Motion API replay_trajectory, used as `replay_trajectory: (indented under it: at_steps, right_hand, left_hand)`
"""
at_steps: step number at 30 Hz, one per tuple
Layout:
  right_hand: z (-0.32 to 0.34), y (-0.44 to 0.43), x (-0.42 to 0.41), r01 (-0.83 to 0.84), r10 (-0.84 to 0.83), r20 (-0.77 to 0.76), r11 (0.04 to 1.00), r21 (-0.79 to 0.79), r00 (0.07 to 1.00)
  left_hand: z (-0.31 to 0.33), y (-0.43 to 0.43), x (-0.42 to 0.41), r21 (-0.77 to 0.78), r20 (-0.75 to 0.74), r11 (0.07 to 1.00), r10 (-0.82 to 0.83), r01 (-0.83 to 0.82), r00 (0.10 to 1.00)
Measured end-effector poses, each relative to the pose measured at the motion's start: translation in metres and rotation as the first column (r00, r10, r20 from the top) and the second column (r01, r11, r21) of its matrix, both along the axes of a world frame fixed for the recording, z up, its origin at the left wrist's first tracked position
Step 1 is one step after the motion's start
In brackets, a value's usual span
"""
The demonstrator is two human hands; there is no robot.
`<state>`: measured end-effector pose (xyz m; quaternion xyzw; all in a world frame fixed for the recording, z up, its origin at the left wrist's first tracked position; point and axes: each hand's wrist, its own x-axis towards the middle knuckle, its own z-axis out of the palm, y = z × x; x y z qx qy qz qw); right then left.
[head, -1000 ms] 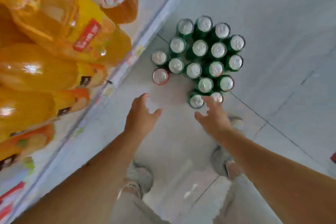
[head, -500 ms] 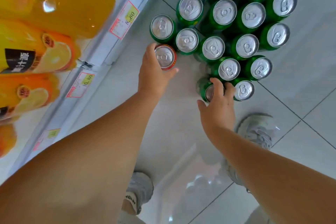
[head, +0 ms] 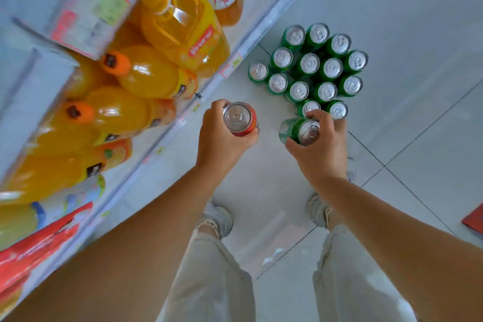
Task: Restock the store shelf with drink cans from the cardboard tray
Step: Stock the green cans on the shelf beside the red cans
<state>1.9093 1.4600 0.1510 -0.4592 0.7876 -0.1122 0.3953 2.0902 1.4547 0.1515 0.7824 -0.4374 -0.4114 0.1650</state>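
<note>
The left hand [head: 222,138] was wrapped round the red can [head: 240,119], fingers curled on its side and its top facing up. The right hand [head: 324,149] gripped a green can [head: 298,131], held tilted with its top toward the camera. Half a second before, both hands had been down at floor level, just closing on these two cans at the near edge of the group; by this moment both cans had come up and clear of the rest.

The remaining cans [head: 308,64], all green, stood upright and packed close on the floor [head: 418,34], just beyond the right hand. No cardboard tray could be made out under them.

To the left ran the shelf [head: 162,144], its visible level filled with orange bottles [head: 136,73]. The pick-up looked done for this pair, and the carry to the shelf seemed the step in hand. Where canned drinks belonged on it was not in view.
</note>
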Motion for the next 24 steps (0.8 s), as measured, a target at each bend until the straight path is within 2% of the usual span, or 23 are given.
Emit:
replay_trajectory:
  at_steps: [7,12,17,24]
  right_hand:
    - [0.259,-0.05,0.023,-0.048,0.099,0.176,0.961,-0.272,0.979]
    - [0.438,-0.054,0.044,-0.133,0.289,0.243,0.852,-0.506,0.926]
    - [0.57,-0.046,0.08,-0.183,0.478,0.214,0.655,-0.733,0.852]
    - [0.704,-0.042,0.136,-0.209,0.716,0.163,0.401,-0.892,0.678]
  left_hand:
    - [0.264,-0.007,0.034,-0.206,-0.073,0.972,0.098,-0.111,0.992]
    - [0.443,0.013,0.053,-0.405,-0.136,0.889,0.172,-0.213,0.976]
    - [0.577,0.035,0.073,-0.615,-0.119,0.746,0.233,-0.256,0.965]
    - [0.715,0.076,0.115,-0.844,-0.056,0.47,0.401,-0.258,0.914]
